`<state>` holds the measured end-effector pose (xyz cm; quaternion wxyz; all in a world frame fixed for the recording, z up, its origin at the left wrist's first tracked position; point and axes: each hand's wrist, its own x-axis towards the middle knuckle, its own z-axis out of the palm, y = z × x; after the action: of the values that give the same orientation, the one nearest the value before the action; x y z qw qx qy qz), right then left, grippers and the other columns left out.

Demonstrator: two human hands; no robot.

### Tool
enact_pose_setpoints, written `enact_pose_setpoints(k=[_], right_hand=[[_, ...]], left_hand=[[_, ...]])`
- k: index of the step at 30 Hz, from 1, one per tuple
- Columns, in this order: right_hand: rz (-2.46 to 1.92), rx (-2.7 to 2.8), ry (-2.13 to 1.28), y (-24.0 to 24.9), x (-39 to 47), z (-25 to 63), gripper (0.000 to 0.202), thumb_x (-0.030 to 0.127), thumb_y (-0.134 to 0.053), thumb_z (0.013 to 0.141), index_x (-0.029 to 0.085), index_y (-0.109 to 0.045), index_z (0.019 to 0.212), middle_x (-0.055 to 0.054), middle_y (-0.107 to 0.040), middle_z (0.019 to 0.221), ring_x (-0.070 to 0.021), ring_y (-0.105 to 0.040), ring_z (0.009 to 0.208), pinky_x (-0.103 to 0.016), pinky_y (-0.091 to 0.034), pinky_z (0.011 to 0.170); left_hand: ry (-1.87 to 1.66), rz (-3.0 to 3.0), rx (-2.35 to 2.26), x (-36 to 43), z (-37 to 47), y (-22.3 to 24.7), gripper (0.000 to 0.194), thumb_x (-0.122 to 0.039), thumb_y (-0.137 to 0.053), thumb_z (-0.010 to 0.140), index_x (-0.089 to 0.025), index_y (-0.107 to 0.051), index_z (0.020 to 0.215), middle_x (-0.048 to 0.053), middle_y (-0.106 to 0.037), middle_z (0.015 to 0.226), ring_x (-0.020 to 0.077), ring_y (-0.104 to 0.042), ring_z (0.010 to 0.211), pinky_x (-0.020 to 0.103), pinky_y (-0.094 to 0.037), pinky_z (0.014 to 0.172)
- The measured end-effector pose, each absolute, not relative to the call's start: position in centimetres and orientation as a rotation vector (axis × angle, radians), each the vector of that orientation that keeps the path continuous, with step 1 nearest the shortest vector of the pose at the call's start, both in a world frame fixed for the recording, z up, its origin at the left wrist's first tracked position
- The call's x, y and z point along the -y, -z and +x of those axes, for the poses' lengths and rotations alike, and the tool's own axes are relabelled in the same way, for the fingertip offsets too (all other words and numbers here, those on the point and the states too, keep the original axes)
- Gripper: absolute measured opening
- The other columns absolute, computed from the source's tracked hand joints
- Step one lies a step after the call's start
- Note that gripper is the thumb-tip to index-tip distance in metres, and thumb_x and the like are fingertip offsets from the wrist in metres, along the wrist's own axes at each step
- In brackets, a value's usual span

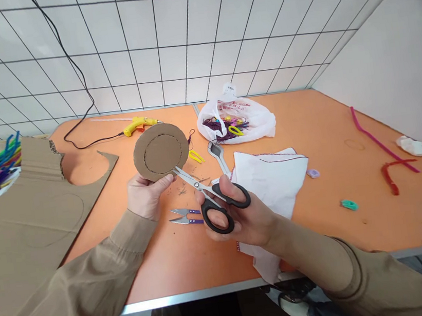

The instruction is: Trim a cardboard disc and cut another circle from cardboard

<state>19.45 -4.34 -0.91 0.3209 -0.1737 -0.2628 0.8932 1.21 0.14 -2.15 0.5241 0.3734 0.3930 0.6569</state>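
A round cardboard disc (162,153) with a smaller circle marked inside it is pinched at its lower edge by my left hand (145,195). Black-handled scissors (197,185) are in my right hand (243,213), its fingers through the handle loops. The blades are slightly apart, and their tips touch or nearly touch the lower right of the disc. Purple-handled thread snips (185,217) lie on the table just left of my right hand. Behind my right hand is a white cloth (272,183) with dark red stitched edges.
A large cut cardboard sheet (22,229) covers the left side. At the back lie a yellow glue gun (140,124) and a white plastic bag (258,120) of yarn. Pink (383,140) and red (390,178) fuzzy stems are on the orange table (332,163) at right.
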Motion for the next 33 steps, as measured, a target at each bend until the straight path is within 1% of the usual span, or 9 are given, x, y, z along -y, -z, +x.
enact_pose_setpoints(k=[5,10,15,21,24,29,33], right_hand=[[-0.476,0.684,-2.377,0.8,4.0,19.7,0.048,0.06,-0.047,0.091,0.013,-0.06,0.087,0.003,-0.058,0.052,-0.0032,-0.029,0.035,-0.02,-0.023,0.042],[-0.483,0.729,-2.353,0.7,4.1,19.9,0.05,0.061,-0.046,0.091,0.013,-0.061,0.09,0.004,-0.054,0.051,-0.0034,-0.027,0.035,-0.019,-0.022,0.041],[-0.533,0.762,-2.292,0.7,4.3,19.8,0.05,0.063,-0.05,0.087,0.013,-0.061,0.087,0.006,-0.05,0.047,-0.0044,-0.027,0.037,-0.02,-0.023,0.04],[-0.553,0.774,-2.228,0.7,4.4,19.5,0.052,0.065,-0.053,0.083,0.013,-0.06,0.082,0.007,-0.044,0.043,-0.0037,-0.021,0.037,-0.019,-0.018,0.04],[-0.55,0.774,-2.211,0.4,4.7,19.3,0.052,0.065,-0.058,0.08,0.013,-0.059,0.08,0.008,-0.042,0.041,-0.0041,-0.023,0.036,-0.019,-0.019,0.04],[-0.576,0.765,-2.211,0.2,5.0,19.1,0.046,0.061,-0.064,0.077,0.015,-0.057,0.078,0.009,-0.041,0.039,-0.004,-0.024,0.035,-0.019,-0.021,0.039],[-0.626,0.884,-2.177,0.0,5.3,19.1,0.043,0.059,-0.063,0.078,0.017,-0.056,0.082,0.007,-0.047,0.043,-0.0064,-0.032,0.039,-0.02,-0.025,0.041]], left_hand=[[-1.594,0.854,-0.923,0.1,1.5,1.7,0.022,-0.012,-0.086,0.047,-0.017,-0.076,0.065,0.002,-0.074,0.067,0.0146,-0.068,0.064,0.025,-0.058,0.063],[-1.601,0.854,-0.907,0.2,1.6,1.3,0.023,-0.011,-0.086,0.047,-0.018,-0.076,0.067,0.001,-0.075,0.069,0.0147,-0.068,0.065,0.025,-0.059,0.064],[-1.618,0.878,-0.905,0.2,1.7,1.5,0.023,-0.011,-0.086,0.048,-0.018,-0.076,0.067,0.001,-0.075,0.07,0.0146,-0.068,0.065,0.026,-0.059,0.065],[-1.618,0.895,-0.932,0.3,1.8,1.3,0.024,-0.014,-0.087,0.048,-0.019,-0.076,0.069,0.002,-0.076,0.073,0.0176,-0.069,0.068,0.033,-0.059,0.071],[-1.625,0.898,-0.94,0.4,1.8,1.1,0.024,-0.015,-0.087,0.048,-0.019,-0.075,0.069,0.002,-0.075,0.073,0.0187,-0.069,0.069,0.035,-0.058,0.073],[-1.604,0.9,-0.957,0.4,1.9,1.2,0.022,-0.014,-0.086,0.05,-0.018,-0.075,0.068,0.003,-0.074,0.07,0.0193,-0.069,0.069,0.035,-0.058,0.071],[-1.597,0.929,-0.935,0.4,1.8,1.3,0.021,-0.016,-0.087,0.052,-0.019,-0.075,0.07,0.002,-0.074,0.072,0.0181,-0.068,0.069,0.032,-0.058,0.069]])
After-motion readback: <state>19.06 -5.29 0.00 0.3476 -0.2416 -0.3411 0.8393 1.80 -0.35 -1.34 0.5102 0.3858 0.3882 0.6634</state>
